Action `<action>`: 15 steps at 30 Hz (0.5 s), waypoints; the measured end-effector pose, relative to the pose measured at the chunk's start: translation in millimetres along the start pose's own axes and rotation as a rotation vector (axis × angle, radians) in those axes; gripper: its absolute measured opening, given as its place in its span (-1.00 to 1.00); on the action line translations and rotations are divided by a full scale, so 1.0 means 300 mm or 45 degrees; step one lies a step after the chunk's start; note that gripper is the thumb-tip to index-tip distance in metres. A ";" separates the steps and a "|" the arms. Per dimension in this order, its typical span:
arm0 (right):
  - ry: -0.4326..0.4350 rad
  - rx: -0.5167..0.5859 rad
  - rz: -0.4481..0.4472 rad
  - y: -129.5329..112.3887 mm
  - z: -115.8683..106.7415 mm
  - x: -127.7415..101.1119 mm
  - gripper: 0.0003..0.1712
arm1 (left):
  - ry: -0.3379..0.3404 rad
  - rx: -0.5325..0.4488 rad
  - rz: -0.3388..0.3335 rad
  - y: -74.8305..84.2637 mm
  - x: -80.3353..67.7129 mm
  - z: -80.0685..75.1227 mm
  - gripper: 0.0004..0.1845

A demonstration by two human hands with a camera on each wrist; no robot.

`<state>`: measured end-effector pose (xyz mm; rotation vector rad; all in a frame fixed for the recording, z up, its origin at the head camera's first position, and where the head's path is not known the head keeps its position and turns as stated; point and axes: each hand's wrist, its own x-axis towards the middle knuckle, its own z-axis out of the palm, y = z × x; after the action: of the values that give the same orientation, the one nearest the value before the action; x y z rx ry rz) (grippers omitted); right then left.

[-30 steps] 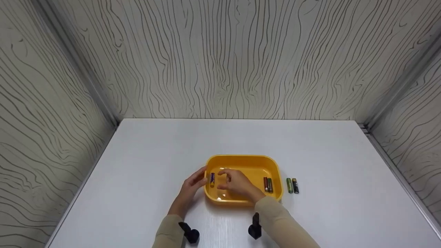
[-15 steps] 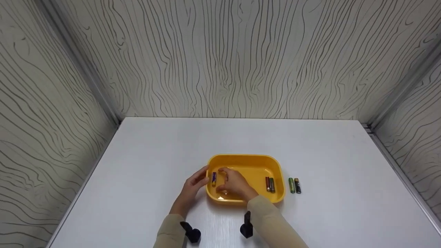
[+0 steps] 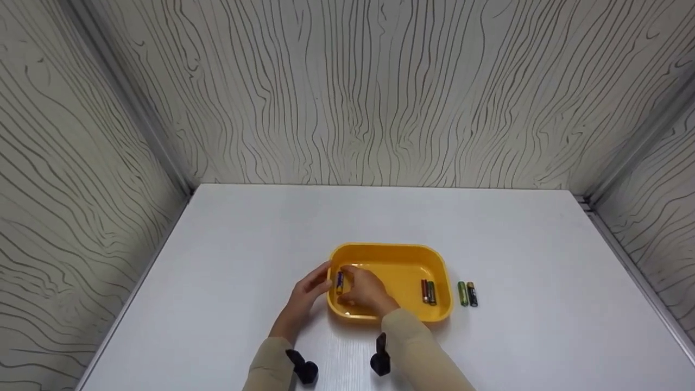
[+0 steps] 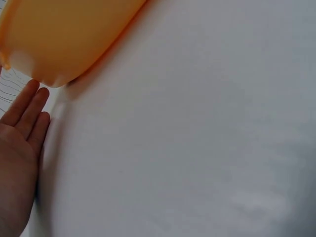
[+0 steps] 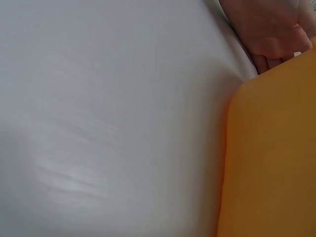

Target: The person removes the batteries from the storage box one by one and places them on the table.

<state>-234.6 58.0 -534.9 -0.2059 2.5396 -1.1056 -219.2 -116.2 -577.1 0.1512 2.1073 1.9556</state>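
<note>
White tabletop (image 3: 260,228) lay under my left fingers (image 4: 35,111), straight by tray (image 3: 391,250); right fingers (image 3: 354,271) parted near battery (image 3: 340,283); patterned wall (image 3: 347,98) beyond.

Bare left hand (image 3: 304,298), bare right hand (image 3: 368,289). Left sleeve (image 3: 268,364), right sleeve (image 3: 421,347): long, plain beige. Black left wrist camera (image 3: 307,372), black right wrist camera (image 3: 380,364), rounded.

Even, muted light covers the smooth white worktop (image 3: 260,228) in the head view; the grey-lined, wood-patterned wall panels (image 3: 347,92) look duller. Glints dot the glossy yellow plastic tray (image 3: 391,279), a soft shadow lies along its side toward the worktop's near edge, and print on the slim cylindrical batteries (image 3: 462,294) is too small to read. Both wrist views are dimmer and soft; pale glare streaks the worktop in the right one, and shadow runs beside the bare left hand (image 4: 17,168) in the left.
</note>
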 end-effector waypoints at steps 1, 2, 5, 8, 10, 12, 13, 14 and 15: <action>0.005 -0.011 -0.008 -0.001 -0.001 0.001 -0.22 | -0.004 0.005 0.011 -0.001 0.001 0.001 -0.42; 0.010 -0.024 -0.015 -0.001 -0.001 0.001 -0.24 | -0.007 0.005 0.018 -0.001 0.001 0.003 -0.42; 0.028 -0.065 -0.048 -0.002 -0.002 0.002 -0.30 | -0.008 0.007 0.031 -0.002 0.002 0.005 -0.43; 0.043 -0.113 -0.082 -0.004 -0.002 0.001 -0.35 | -0.004 -0.010 0.038 -0.004 0.003 0.003 -0.43; 0.052 -0.142 -0.104 -0.004 0.000 0.002 -0.39 | -0.003 -0.011 0.043 -0.005 0.002 0.001 -0.43; 0.051 -0.149 -0.107 -0.007 0.001 0.001 -0.44 | -0.004 -0.010 0.050 -0.007 0.002 -0.002 -0.41; 0.047 -0.149 -0.106 -0.008 0.001 0.002 -0.46 | -0.005 -0.005 0.053 -0.007 0.002 -0.004 -0.41; 0.042 -0.149 -0.106 -0.009 0.003 0.002 -0.49 | -0.005 -0.001 0.054 -0.007 0.001 -0.006 -0.41; 0.039 -0.156 -0.112 -0.010 0.003 0.003 -0.52 | -0.005 0.002 0.059 -0.008 0.002 -0.008 -0.41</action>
<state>-235.1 55.0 -533.6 -0.3383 2.6504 -0.9925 -220.0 -118.5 -579.5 0.2060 2.1208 1.9780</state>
